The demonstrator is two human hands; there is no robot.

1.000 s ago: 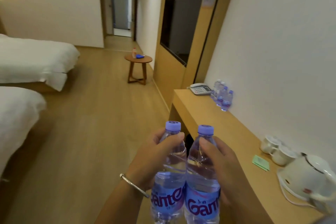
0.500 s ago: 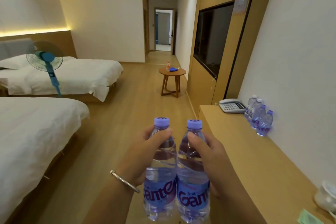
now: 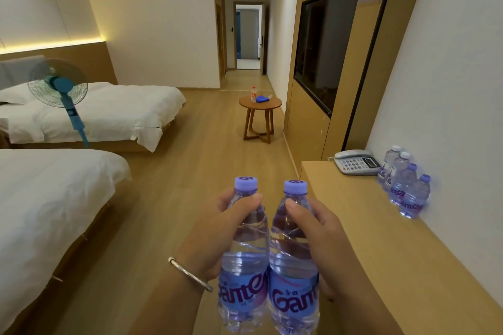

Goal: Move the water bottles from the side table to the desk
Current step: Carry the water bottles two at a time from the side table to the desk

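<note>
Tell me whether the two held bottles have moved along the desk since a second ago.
Yes. The held bottles have moved along the desk toward the telephone; the kettle and cups beside them earlier are out of view.

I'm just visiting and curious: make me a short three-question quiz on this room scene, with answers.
1. True or false: each hand holds one bottle.
2. How many bottles stand on the desk by the wall?
3. What sits beside them: A) phone, B) fan, C) lamp?

Key:
1. True: the left hand grips the left bottle, the right hand the right bottle.
2. Four, the desk bottles.
3. A, the phone.
</note>
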